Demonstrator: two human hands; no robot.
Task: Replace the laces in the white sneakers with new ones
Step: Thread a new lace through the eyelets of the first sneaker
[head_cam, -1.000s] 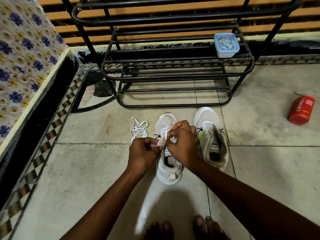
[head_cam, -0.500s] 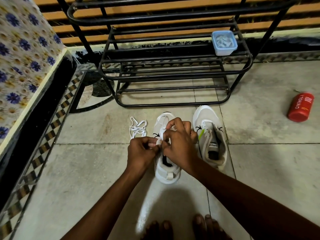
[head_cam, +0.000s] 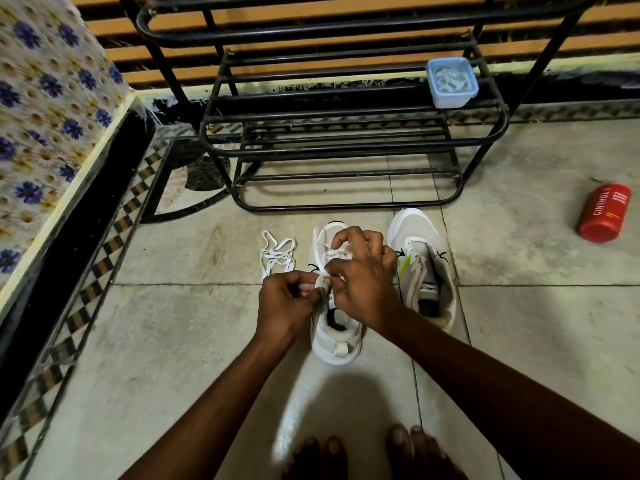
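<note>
The left sneaker (head_cam: 335,327) of the white pair stands on the tiled floor (head_cam: 173,341) just in front of the person's bare feet, toe toward the black metal shoe rack (head_cam: 346,143), and both hands meet over its eyelets. The left hand (head_cam: 285,303) has its fingers curled in, thumb and forefinger pinching a short run of white lace (head_cam: 320,279); the right hand (head_cam: 363,282) pinches the same lace just beside it, while its raised fingers hook a loop nearer the toe. The main risk, as I judge it, is the lace end slipping out of so small a pinch or twisting flat-side-under as it passes an eyelet, which would leave uneven ends; the hands also hide the eyelets, so a skipped hole could go unnoticed. The right sneaker (head_cam: 424,268) sits just beside, unlaced, its tongue label reading something like "SPEED", partly blurred. A loose white lace (head_cam: 277,256) lies in a tangle on the floor left of the shoes and could be confused with the one in hand. Well apart to the right lies a red can (head_cam: 604,212) marked "CINTHOL". A lidded blue plastic box (head_cam: 451,83) rests on the rack.
</note>
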